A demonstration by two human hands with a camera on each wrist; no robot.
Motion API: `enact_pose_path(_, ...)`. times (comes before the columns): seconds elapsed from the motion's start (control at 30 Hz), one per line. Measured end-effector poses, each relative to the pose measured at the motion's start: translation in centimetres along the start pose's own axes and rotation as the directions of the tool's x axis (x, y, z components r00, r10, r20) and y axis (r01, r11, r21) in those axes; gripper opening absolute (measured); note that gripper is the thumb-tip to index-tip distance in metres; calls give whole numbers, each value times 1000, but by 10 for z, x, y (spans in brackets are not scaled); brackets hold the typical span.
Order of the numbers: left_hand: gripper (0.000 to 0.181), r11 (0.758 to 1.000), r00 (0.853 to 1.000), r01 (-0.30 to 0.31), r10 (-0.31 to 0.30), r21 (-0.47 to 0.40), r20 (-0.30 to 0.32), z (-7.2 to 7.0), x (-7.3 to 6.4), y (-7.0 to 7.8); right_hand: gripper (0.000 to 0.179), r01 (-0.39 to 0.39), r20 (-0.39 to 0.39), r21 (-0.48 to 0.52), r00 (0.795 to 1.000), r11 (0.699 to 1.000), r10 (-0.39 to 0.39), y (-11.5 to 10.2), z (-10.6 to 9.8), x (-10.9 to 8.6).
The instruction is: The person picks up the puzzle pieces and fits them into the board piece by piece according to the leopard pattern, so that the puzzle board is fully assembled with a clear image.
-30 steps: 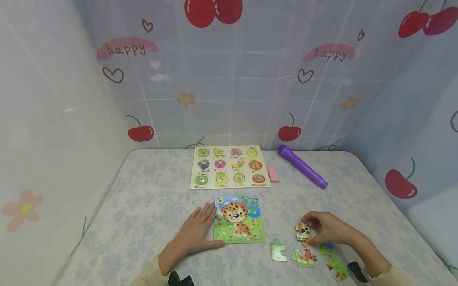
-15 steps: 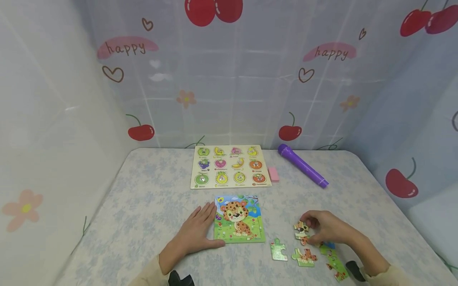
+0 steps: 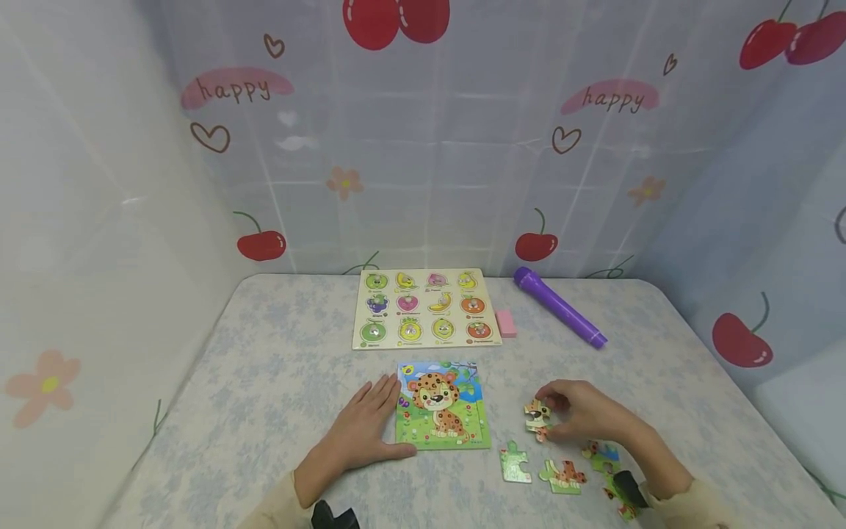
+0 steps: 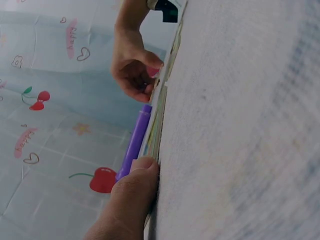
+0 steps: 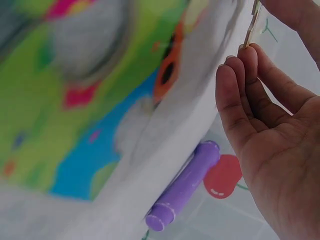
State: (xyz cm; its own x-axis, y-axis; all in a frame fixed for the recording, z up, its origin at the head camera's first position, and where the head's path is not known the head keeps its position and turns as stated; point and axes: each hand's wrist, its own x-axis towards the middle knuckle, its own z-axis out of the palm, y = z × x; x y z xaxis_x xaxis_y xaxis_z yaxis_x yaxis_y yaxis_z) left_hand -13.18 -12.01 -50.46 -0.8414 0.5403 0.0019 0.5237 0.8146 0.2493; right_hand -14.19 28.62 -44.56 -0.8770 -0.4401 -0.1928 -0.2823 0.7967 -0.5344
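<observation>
My right hand [image 3: 590,413] pinches a jigsaw piece [image 3: 536,416] with part of a leopard's face on it, between thumb and fingers. In the right wrist view the jigsaw piece [image 5: 251,26] shows edge-on at the fingertips. My left hand [image 3: 362,428] lies with fingers extended at the left side of a square leopard picture board [image 3: 441,411], thumb along its lower corner. The left wrist view shows that thumb [image 4: 131,195] against the board's edge. Below the right hand lie a green jigsaw piece [image 3: 515,464] and a jigsaw piece with spotted legs [image 3: 564,477].
More joined jigsaw pieces [image 3: 601,457] lie under the right wrist, partly hidden by it. Behind the leopard board are a fruit puzzle board [image 3: 423,342], a pink block [image 3: 505,323] and a purple microphone-shaped stick [image 3: 560,308]. A printed curtain encloses the table's back and sides.
My right hand has moved left and slightly away from me, carrying the leopard-face jigsaw piece toward the picture board. My left hand has stayed in place.
</observation>
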Motion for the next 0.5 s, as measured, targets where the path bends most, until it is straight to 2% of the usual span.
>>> enact_pose_path(0.5, 115, 1000, 1000, -4, 4, -2, -1, 2, 0, -1, 55, 64, -30, 17, 998, 998, -63, -32, 9, 26)
